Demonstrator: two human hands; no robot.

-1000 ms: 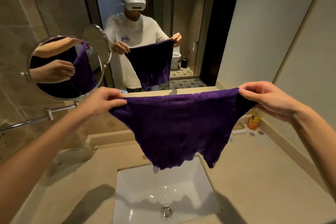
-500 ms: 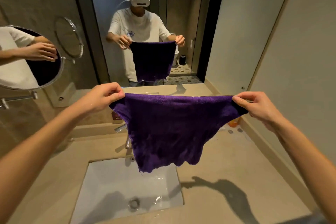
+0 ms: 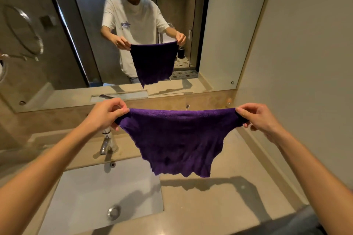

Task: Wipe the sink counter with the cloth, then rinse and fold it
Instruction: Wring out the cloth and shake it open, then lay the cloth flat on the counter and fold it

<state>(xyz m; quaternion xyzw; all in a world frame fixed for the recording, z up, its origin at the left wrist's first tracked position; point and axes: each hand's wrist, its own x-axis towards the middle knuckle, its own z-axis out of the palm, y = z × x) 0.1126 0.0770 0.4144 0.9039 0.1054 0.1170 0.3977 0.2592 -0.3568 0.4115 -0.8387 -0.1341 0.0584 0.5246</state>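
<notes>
A purple cloth (image 3: 178,137) hangs spread out in the air above the beige sink counter (image 3: 219,208). My left hand (image 3: 107,115) pinches its upper left corner and my right hand (image 3: 257,118) pinches its upper right corner, so the top edge is stretched taut. The ragged lower edge dangles over the counter just right of the white sink basin (image 3: 107,192). Nothing of the cloth touches the counter.
A chrome faucet (image 3: 106,142) stands behind the basin, below my left hand. The drain (image 3: 114,212) sits in the basin bottom. A wall mirror (image 3: 133,28) faces me and a round swivel mirror (image 3: 24,30) hangs at left. A beige wall (image 3: 305,63) bounds the counter at right.
The view has swung right, so the basin and round mirror now lie further left. Both hands kept hold of the cloth corners, and the cloth now hangs over the counter rather than the basin.
</notes>
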